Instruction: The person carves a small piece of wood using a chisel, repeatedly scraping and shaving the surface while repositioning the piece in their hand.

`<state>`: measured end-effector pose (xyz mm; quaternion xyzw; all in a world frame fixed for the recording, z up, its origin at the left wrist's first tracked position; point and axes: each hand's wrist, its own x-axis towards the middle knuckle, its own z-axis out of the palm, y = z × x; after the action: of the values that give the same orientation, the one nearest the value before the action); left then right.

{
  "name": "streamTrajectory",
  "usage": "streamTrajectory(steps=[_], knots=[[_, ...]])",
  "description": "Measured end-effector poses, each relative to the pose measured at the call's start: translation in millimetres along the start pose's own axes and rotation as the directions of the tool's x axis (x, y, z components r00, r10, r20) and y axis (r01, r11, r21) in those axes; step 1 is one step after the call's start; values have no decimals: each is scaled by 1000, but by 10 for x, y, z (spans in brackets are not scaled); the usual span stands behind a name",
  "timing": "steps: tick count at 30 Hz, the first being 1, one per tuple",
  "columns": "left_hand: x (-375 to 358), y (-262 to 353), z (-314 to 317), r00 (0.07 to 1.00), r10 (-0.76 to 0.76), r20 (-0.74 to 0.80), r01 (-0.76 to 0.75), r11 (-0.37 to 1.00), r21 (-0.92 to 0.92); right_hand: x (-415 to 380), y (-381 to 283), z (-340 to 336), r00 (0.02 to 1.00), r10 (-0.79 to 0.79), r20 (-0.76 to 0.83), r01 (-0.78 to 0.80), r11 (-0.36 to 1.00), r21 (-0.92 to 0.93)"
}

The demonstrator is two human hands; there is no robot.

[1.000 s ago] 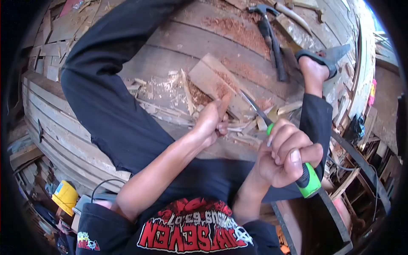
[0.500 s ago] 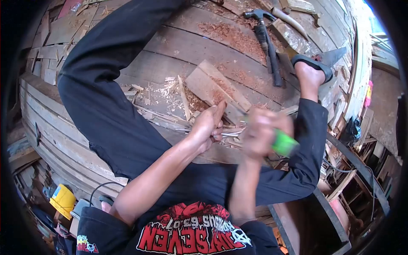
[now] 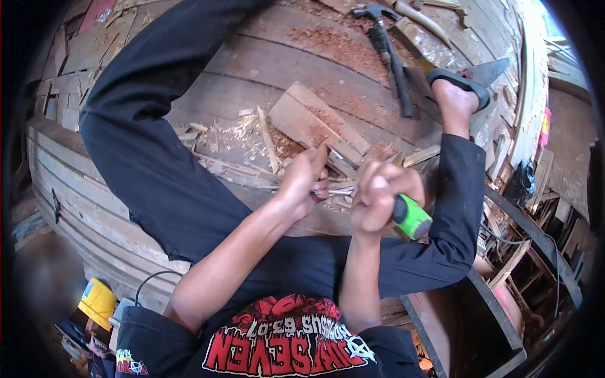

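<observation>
My left hand (image 3: 304,184) is wrapped round a small reddish-brown wood piece (image 3: 321,157), whose tip points up past the fingers. To its right, my right hand (image 3: 382,195) grips a tool with a green and black handle (image 3: 411,216). The tool's thin metal shaft (image 3: 342,157) reaches up and left to the tip of the wood piece. Just beyond both hands lies a flat board (image 3: 302,113) with reddish dust on it. Pale shavings (image 3: 236,135) are scattered to the left of the board.
A hammer (image 3: 389,60) lies on the plank floor (image 3: 252,69) at the upper right. Near my sandalled foot (image 3: 457,97) is a saw blade (image 3: 490,71). A yellow container (image 3: 97,302) stands at the lower left, and a dark frame (image 3: 498,315) at the lower right.
The green-handled tool and my right hand have shifted slightly left and down, now less blurred, with the metal shaft visible at the wood piece. The view has shifted a little.
</observation>
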<state>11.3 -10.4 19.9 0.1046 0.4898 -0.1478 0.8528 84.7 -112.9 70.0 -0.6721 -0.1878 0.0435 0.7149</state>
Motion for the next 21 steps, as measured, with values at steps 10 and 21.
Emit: streamTrajectory(steps=[10, 21], knots=[[88, -17, 60, 1000, 26, 7, -25, 995, -97, 69, 63, 221, 998, -62, 23, 65, 977, -204], [-27, 43, 105, 1000, 2, -25, -5, 995, -103, 205, 11, 195, 992, -117, 48, 122, 986, -114]])
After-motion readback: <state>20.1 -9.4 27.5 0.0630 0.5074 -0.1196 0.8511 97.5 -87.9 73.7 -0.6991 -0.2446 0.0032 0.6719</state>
